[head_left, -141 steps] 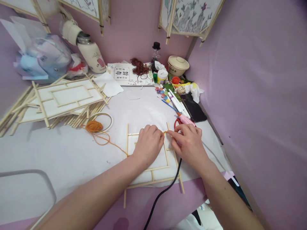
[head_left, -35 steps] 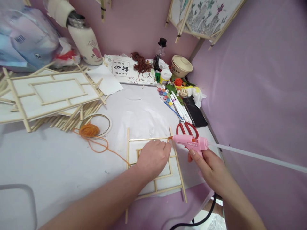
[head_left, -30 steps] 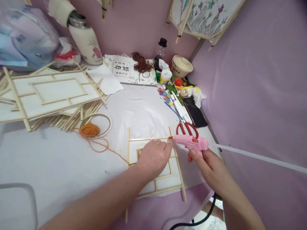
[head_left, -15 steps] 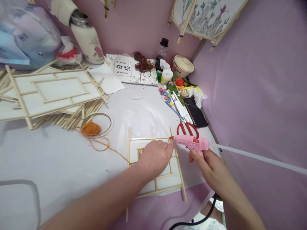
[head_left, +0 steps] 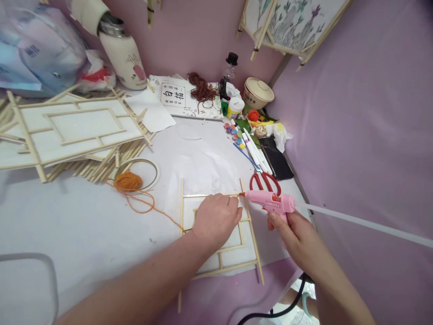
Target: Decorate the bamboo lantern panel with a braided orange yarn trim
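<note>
My right hand grips a pink hot glue gun, a long white glue stick trailing from its back. The gun's orange nozzle points left at the upper right corner joint of a small wooden stick frame backed with white sheet. Over the frame, my left hand is closed, its fingertips just left of the nozzle; a bit of orange cord shows between them and the nozzle. That orange cord runs from a loose ball to the frame's left side, then passes under my hand.
Red-handled scissors lie just behind the glue gun. Markers, a phone and paint pots stand beyond. At left, a larger stick frame rests on piled sticks. A black cable hangs by the table edge; another person's arm shows below.
My left hand has shifted slightly, its fingers rising a little toward the frame's top bar. The glue gun and my right hand have hardly moved.
</note>
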A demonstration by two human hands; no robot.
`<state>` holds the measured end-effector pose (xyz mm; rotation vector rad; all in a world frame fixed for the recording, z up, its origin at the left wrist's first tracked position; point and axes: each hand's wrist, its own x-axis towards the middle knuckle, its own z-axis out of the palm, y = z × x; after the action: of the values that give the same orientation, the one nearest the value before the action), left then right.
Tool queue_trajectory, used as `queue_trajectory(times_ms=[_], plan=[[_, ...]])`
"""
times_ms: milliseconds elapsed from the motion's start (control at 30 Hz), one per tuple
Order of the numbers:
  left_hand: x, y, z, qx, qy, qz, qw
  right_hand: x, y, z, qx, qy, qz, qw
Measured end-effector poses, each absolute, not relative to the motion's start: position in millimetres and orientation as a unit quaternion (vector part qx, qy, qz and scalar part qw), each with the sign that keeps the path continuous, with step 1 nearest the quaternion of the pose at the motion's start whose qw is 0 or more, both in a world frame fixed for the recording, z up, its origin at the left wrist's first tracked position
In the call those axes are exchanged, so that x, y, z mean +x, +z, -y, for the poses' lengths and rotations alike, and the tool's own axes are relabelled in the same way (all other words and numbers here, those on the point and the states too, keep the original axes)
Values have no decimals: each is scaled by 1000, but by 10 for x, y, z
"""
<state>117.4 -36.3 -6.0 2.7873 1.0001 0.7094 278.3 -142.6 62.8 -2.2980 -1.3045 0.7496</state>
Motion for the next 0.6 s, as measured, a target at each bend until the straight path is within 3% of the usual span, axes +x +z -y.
queue_trajectory(times_ms=[600], plan=[[1182, -101, 359, 921, 251, -295, 44, 2786, 675, 1461, -829, 282, 441, 196]])
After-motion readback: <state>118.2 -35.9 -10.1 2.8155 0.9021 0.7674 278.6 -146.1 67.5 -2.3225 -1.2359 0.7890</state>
